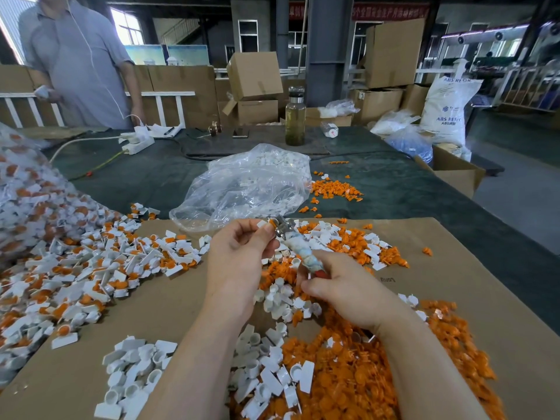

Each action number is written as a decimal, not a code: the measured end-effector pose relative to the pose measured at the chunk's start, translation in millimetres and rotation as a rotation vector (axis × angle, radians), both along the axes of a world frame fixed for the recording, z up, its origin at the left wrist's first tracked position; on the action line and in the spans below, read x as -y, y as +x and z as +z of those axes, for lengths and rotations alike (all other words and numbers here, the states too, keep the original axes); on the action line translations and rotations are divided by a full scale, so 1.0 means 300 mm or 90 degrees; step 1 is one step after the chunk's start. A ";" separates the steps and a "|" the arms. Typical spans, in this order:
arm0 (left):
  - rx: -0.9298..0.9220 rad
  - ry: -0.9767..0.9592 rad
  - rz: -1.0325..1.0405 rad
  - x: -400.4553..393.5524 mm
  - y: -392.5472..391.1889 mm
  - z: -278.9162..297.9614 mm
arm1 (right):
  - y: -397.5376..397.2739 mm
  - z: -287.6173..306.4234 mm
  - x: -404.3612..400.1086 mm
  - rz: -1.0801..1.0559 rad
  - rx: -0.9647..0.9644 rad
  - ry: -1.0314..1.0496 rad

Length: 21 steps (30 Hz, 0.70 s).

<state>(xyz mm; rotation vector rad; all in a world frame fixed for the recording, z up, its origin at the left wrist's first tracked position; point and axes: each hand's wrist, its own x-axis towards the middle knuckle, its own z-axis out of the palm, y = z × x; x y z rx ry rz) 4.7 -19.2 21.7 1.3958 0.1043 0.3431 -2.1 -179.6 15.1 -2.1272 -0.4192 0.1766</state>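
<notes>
**Factory bench: hand tool and part at the point of joining**

Head view. Workshop hall with stacked cartons and a steel column at the far side; a person (81, 56) stands far left. Near them a dark-covered bench (394, 189) carries a cardboard sheet (454, 268) strewn with parts.

Task items. The tool (298, 250) is held above the sheet, mid-scene. Its long axis runs from near right to far left, with the taped handle low and the metal head raised at the far end. The right hand (342, 286) grips the handle end, fingers (306, 287) curled round it. The left hand (242, 250) is the nearer one to the head; its fingers (268, 233) pinch a small part (272, 222), white and orange, touching the head's left side. Whether the part is already seated cannot be told.

Judgement. The next move turns on the part meeting the head square on, so the left hand must hold it in line with the tool's axis.

Containers. A clear bag (248, 183), lying open just beyond the hands, holds white pieces. A large bag (18, 183) at far left holds joined white-and-orange pieces. A glass bottle (295, 119) stands upright further off, with yellowish liquid inside.

Loose stock. White pieces (136, 365) lie near left, orange caps (357, 374) near right.
</notes>
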 end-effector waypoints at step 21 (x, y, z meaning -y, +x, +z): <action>-0.211 -0.443 0.091 -0.135 0.026 0.005 | 0.018 -0.023 -0.030 -0.136 0.078 -0.088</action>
